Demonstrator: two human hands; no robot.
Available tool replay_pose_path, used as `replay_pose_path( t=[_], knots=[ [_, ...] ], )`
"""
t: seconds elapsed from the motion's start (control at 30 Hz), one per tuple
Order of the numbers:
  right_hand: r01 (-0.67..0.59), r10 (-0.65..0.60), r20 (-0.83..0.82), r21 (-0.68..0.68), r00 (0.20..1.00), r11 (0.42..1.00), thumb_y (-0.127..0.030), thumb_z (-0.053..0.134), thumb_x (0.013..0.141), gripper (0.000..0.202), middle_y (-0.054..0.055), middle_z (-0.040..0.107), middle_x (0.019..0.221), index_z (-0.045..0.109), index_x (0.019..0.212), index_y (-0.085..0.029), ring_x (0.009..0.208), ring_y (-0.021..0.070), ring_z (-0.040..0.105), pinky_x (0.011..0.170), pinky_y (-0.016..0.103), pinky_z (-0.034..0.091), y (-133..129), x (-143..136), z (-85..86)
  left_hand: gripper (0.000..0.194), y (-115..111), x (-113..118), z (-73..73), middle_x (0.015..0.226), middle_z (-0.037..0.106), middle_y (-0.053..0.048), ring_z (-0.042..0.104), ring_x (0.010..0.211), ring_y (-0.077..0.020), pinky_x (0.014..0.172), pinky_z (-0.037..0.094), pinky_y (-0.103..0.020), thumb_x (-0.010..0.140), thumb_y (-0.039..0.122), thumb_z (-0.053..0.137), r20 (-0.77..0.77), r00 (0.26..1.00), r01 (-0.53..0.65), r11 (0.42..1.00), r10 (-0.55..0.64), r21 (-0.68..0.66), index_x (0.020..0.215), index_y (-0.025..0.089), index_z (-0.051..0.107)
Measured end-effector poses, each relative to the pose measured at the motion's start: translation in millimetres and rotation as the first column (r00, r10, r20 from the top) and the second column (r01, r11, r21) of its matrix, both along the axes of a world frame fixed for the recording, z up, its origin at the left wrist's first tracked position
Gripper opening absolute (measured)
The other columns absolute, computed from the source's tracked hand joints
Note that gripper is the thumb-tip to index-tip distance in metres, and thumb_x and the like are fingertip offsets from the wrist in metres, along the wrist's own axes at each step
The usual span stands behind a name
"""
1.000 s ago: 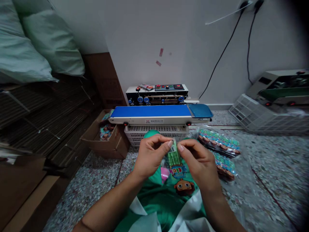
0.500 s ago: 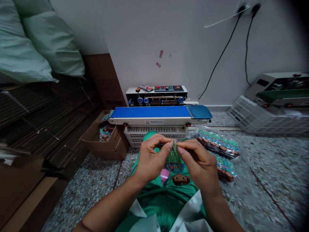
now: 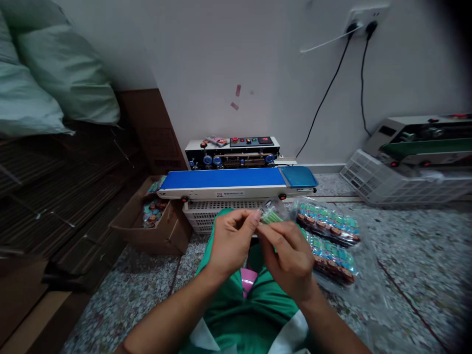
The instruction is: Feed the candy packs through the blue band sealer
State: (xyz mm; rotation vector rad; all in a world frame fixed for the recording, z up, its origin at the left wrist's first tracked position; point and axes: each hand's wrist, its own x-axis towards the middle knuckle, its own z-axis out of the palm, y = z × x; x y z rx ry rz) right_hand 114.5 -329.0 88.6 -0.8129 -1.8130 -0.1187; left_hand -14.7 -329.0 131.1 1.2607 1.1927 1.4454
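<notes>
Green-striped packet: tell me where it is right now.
In the head view, the green-striped packet is right of centre, at the fingertips of the left hand and right hand, below the blue belt.

Two black plugs (image 3: 370,28) sit in a wall socket (image 3: 379,14).

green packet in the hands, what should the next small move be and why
Perhaps turn the packet slightly to bare the end between the left hand and the right hand: they meet close together there and cover it, so whether that end is open or closed cannot be told.
</notes>
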Motion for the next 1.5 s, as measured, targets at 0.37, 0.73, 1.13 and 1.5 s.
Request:
replay_pose_path(
  t=[0.37,0.73,1.13,1.5],
  knots=[
    [-0.294,-0.035,-0.378,-0.772,0.925,0.564,-0.045,0.050,0.086,0.028,-0.001,0.057,0.071,0.061,0.095,-0.021,0.059,0.0123,0.055,0.047,0.022,0.049,47,38,6.7,0.023,58,-10,1.1,0.062,0.067,-0.004,0.061,0.058,-0.0124,0.061,0.049,-0.023,0.078,0.034,0.064,0.079,0.961,0.271,0.957,-0.264,-0.100,0.080,0.012,0.070],
    [0.032,-0.125,-0.126,-0.570,0.984,0.821,-0.033,0.046,0.090,0.019,0.000,0.063,0.075,0.061,0.090,-0.021,0.065,0.0126,0.059,0.059,0.023,0.044,102,37,-20.3,0.018,126,1,-21.7,0.062,0.066,-0.002,0.059,0.059,-0.0119,0.062,0.047,-0.024,0.066,0.029,0.074,0.171,0.968,0.205,0.970,-0.181,-0.130,0.071,0.013,0.069],
    [0.246,-0.307,-0.155,-0.322,0.939,0.914,-0.019,0.048,0.089,0.013,0.003,0.065,0.083,0.060,0.095,-0.018,0.074,0.0147,0.060,0.069,0.026,0.044,147,24,-60.0,0.008,166,38,-43.5,0.073,0.066,-0.003,0.058,0.070,-0.0114,0.072,0.043,-0.024,0.066,0.018,0.071,0.654,0.753,0.273,0.938,-0.070,-0.213,0.069,0.012,0.065],
    [0.236,-0.374,-0.182,-0.514,0.909,0.825,-0.029,0.045,0.091,0.019,0.003,0.065,0.081,0.060,0.095,-0.018,0.071,0.0143,0.060,0.066,0.026,0.045,175,26,-80.6,0.016,200,43,-72.2,0.080,0.071,-0.005,0.063,0.077,-0.0143,0.081,0.044,-0.027,0.064,0.018,0.073,0.592,0.804,0.241,0.941,-0.058,-0.236,0.079,0.013,0.070]
  ],
)
